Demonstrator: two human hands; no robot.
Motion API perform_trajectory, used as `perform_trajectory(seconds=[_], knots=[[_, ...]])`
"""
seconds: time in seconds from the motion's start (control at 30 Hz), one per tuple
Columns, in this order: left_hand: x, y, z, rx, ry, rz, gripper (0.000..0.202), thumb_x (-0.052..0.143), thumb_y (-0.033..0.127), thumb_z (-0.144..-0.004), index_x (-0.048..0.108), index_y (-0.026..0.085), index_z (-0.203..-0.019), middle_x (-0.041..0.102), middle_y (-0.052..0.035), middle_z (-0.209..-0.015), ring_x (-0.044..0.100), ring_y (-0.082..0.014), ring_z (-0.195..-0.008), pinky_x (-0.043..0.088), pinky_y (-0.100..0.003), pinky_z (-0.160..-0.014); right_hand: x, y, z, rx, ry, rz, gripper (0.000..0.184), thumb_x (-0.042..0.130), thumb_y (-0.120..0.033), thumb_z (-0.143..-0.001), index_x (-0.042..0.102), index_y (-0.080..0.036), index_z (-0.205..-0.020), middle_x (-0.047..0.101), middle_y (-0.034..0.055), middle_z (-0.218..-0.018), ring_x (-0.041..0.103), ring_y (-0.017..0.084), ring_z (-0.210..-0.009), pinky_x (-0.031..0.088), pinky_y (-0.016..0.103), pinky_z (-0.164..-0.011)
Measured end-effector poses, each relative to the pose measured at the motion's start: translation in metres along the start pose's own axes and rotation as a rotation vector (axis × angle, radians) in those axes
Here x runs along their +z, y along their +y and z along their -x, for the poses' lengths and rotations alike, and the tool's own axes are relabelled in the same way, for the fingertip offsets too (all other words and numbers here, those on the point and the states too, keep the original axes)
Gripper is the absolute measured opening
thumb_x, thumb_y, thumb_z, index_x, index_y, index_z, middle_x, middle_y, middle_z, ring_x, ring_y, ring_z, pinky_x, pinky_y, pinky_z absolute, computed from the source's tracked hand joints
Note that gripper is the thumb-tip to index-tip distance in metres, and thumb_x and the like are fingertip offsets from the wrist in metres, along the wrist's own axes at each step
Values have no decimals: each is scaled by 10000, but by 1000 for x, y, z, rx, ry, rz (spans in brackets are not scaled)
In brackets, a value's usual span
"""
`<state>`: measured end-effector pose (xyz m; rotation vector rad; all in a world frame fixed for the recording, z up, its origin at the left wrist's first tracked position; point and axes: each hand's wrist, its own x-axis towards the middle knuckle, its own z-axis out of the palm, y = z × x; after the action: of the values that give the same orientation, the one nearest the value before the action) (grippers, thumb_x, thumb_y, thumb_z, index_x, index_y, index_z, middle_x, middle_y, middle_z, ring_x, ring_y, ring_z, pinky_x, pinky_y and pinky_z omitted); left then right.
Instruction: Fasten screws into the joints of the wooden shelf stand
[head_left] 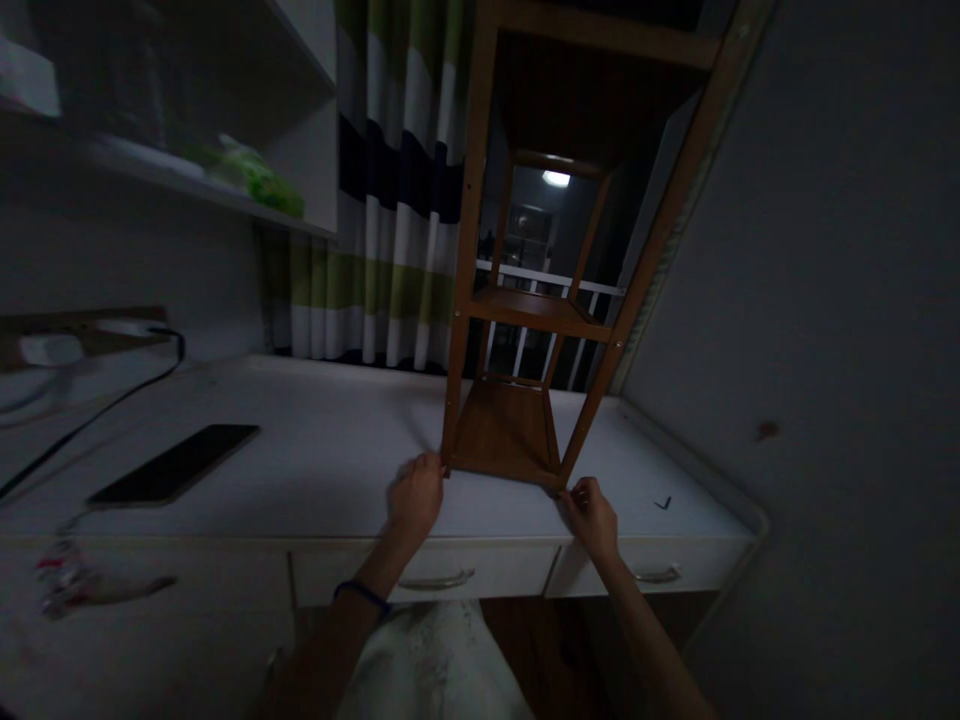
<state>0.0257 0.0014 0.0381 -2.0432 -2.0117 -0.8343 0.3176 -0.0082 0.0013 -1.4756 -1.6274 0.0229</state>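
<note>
A tall brown wooden shelf rack (525, 330) stands upright on the white desk (315, 450). The left hand (414, 497) and right hand (592, 515) pinch its front feet, probably steadying it; dimness blurs the fingers.

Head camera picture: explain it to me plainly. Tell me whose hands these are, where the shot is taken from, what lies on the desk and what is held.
There is no machine here. A person wears one camera on the head, looking forward and down, so the two bare arms coming in from below are their own. The left hand and the right hand each touch a front bottom corner of a wooden shelf rack, which stands upright on a white desk; whether the fingers grip the legs or only rest against them is hard to tell in the dim light. Also on the desk: a dark flat phone at left, a black cable behind it, and a small dark angled object at right. A striped curtain hangs behind.
</note>
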Motion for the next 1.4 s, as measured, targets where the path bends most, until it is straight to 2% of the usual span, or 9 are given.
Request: perform_trajectory(seconds=[0.23, 0.63, 0.83, 1.13, 1.4], knots=[[-3, 1, 2, 18, -17, 6, 223, 344, 270, -882, 537, 162, -915, 592, -71, -931, 540, -198, -883, 412, -274, -696, -1, -4, 5, -186, 23, 243, 269, 369, -360, -869, 560, -194, -959, 641, 42, -889, 590, 127, -703, 356, 218, -568], [-10, 3, 2, -28, -38, 32, 209, 421, 301, -854, 598, 201, -900, 641, -34, -935, 581, -190, -872, 428, -269, -660, -2, -6, 2, -346, 76, 470, 250, 379, -273, -881, 614, -189, -899, 647, 27, -821, 568, 91, -621, 270, 219, -480], [-12, 5, 2, -35, -73, 33, 231, 415, 290, -857, 620, 190, -895, 661, -51, -898, 609, -199, -821, 432, -272, -615, -1, -5, 3, -381, 92, 507, 262, 361, -279, -893, 605, -183, -887, 646, 13, -820, 572, 81, -612, 295, 207, -481], [-13, 6, 5, -82, -88, 20, 223, 428, 310, -855, 626, 215, -892, 668, -38, -898, 621, -181, -800, 443, -262, -624, -1, -2, 6, -427, 122, 481, 297, 343, -328, -900, 591, -165, -900, 645, 30, -837, 582, 97, -617, 306, 205, -451], [-12, 5, 4, -79, -105, 28, 255, 393, 273, -867, 630, 182, -891, 665, -75, -890, 625, -183, -793, 455, -270, -649, -2, -2, 6, -451, 112, 454, 277, 356, -362, -892, 565, -180, -897, 637, 12, -834, 597, 107, -644, 346, 192, -458]])
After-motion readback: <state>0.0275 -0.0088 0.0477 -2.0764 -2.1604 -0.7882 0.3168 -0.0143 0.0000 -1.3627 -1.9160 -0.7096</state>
